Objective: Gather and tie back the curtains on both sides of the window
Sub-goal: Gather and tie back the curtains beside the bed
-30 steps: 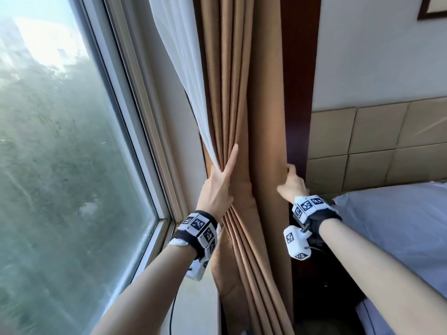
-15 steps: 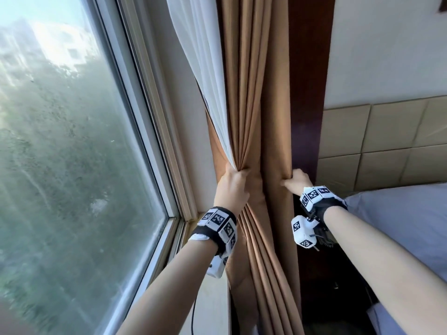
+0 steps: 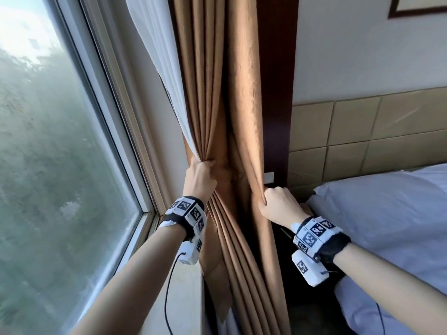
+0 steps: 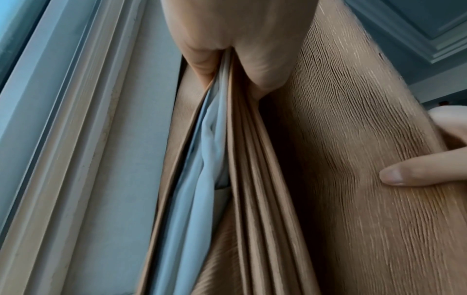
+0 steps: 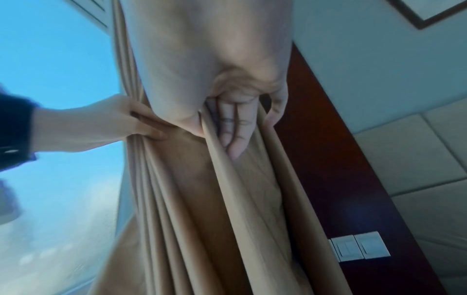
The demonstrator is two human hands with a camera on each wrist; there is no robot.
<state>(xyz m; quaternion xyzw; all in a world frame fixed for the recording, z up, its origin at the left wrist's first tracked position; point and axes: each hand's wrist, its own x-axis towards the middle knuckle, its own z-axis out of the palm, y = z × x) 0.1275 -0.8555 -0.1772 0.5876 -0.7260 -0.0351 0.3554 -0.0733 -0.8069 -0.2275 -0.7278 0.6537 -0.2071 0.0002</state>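
Since a second ago the left hand (image 3: 199,177) has gone from fingers stretched flat up the folds to a fist closed round them, and the right hand (image 3: 278,204) has dropped lower and pulled its edge of cloth in toward the left; both forearms reach up and forward from below, wrists bent back, the left one nearer the window (image 3: 60,165) and the right one nearer the bed (image 3: 387,226). Between and above the hands hangs the tan curtain (image 3: 244,93), its long axis running top to bottom, pleats converging into the left fist and fanning out again below it toward the floor. A white sheer curtain (image 3: 159,56) lies on the window side of the left hand and is caught in the same fist; the left wrist view shows pale cloth (image 4: 209,139) squeezed between thumb and fingers along with the tan folds (image 4: 252,159). In the right wrist view the right hand's fingers (image 5: 235,123) curl tightly over the curtain's outer edge, thumb on the near side, with the left hand's fingers (image 5: 149,127) pressing the bundle just beside them. Beyond the right hand a dark wood panel (image 3: 278,93) carries white wall switches (image 5: 359,249)
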